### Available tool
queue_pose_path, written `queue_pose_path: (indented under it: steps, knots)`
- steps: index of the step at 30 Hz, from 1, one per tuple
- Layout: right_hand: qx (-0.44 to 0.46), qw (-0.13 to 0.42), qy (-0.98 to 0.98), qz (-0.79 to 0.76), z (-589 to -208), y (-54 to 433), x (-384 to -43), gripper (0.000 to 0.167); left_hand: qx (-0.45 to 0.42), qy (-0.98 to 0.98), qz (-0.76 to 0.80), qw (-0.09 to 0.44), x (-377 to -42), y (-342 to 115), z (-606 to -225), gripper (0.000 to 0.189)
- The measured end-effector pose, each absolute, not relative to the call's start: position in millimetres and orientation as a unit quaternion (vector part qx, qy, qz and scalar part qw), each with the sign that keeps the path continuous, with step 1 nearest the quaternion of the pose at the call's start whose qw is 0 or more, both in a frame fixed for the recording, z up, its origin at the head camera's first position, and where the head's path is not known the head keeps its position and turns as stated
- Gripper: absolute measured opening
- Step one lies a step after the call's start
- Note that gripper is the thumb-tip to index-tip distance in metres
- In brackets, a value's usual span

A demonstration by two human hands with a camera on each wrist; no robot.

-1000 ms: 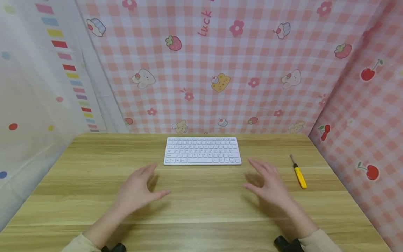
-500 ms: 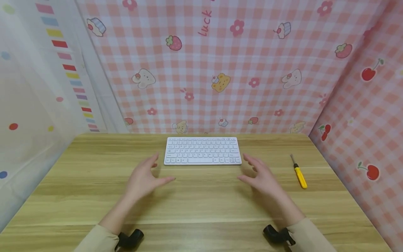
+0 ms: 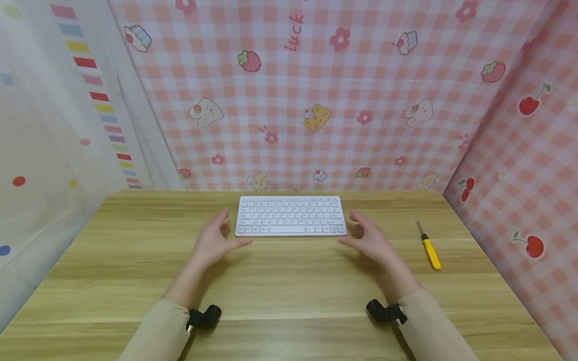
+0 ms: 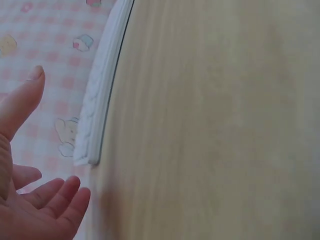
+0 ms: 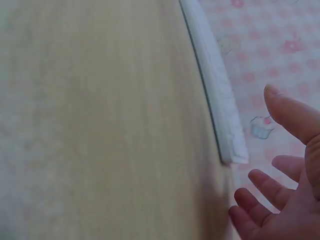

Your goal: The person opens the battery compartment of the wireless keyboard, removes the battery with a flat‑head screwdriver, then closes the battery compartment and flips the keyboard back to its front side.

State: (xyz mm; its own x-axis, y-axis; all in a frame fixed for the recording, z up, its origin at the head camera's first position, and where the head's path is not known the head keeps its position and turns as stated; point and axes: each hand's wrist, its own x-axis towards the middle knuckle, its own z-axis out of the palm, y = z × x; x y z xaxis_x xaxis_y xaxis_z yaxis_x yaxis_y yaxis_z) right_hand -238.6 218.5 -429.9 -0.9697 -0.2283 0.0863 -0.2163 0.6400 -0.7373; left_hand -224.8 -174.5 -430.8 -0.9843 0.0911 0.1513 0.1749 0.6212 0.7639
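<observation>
A white keyboard (image 3: 291,216) lies flat near the back of the wooden table, its long side parallel to the back edge. My left hand (image 3: 213,241) is beside its left end, thumb spread from the fingers and nothing held. At the right end, my right hand (image 3: 369,240) mirrors it, also holding nothing. Both wrist views show the keyboard edge-on: its near edge (image 4: 102,95) in the left one, its other end (image 5: 215,90) in the right one. A gap shows between the fingers and the keyboard in each wrist view.
A screwdriver (image 3: 430,248) with a yellow handle lies on the table (image 3: 289,296) to the right of my right hand. Pink checked cloth (image 3: 280,100) hangs behind the table and along the right side. White dotted cloth (image 3: 40,150) hangs at the left.
Both hands have moved forward and inward, from in front of the keyboard to beside its two ends. The keyboard and the screwdriver have stayed in place.
</observation>
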Motion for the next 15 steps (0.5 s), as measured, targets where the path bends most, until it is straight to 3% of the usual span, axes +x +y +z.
queue_pose_path:
  steps: [9,15]
  knots:
    - [-0.141,0.039,0.897,-0.418,-438,215,-257,0.083,-0.067,-0.886,-0.458,0.010,-244,-173,-444,0.107]
    - [-0.138,0.049,0.897,-0.417,-441,215,-265,0.085,-0.063,-0.889,-0.453,0.005,-252,-173,-446,0.096]
